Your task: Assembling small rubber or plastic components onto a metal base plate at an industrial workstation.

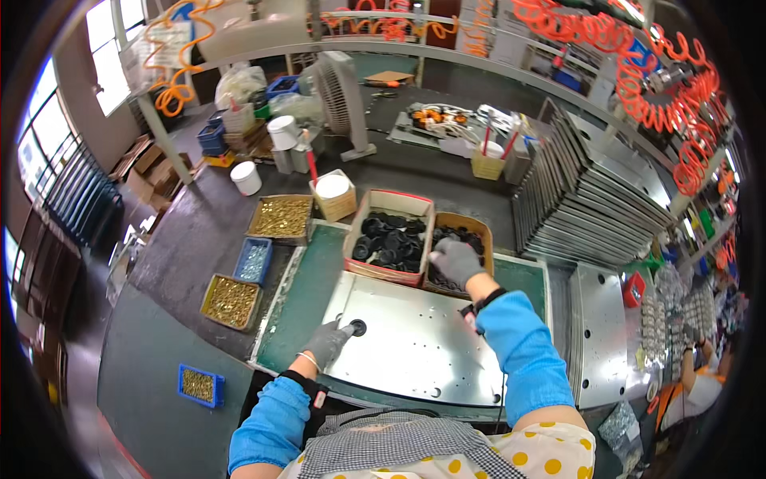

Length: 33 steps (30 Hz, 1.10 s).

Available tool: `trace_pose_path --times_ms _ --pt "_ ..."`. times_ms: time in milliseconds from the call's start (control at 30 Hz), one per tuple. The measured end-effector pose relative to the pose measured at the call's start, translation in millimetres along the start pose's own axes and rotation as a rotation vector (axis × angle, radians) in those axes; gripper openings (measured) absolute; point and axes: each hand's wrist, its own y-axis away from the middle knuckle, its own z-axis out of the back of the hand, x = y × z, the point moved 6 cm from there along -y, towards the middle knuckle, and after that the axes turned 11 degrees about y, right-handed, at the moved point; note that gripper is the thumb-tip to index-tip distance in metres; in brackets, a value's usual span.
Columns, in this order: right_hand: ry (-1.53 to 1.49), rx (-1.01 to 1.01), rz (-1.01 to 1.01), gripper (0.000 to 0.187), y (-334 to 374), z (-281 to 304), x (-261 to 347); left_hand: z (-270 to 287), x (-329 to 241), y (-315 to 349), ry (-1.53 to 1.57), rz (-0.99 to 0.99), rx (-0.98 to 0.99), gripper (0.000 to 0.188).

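A bright metal plate with several small holes lies flat before me. Near its left edge, the fingertips of my gloved left hand are drawn together at a round black plastic part on the plate. My right hand, also in a grey glove, is above a brown carton of small black parts. Its fingers are curled, and whatever they hold is hidden. Just left of that carton stands a white box with a red rim, filled with round black plastic parts.
Bins of brass-coloured pieces and a small blue bin line the left side. A blue tray sits nearer. Stacked metal panels rise at right, a fan stands behind, and orange coiled hoses hang overhead.
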Motion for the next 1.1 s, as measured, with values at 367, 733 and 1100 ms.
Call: trace_pose_path --times_ms 367,733,1100 --pt "0.254 0.149 0.374 0.047 -46 -114 -83 -5 -4 2 0.063 -0.284 0.157 0.041" --pt "0.610 0.273 0.282 0.060 -108 -123 -189 -33 24 -91 -0.158 -0.299 -0.031 0.053" --pt "0.445 0.230 0.370 0.052 -100 -152 -170 -32 17 -85 -0.244 -0.290 -0.083 0.049"
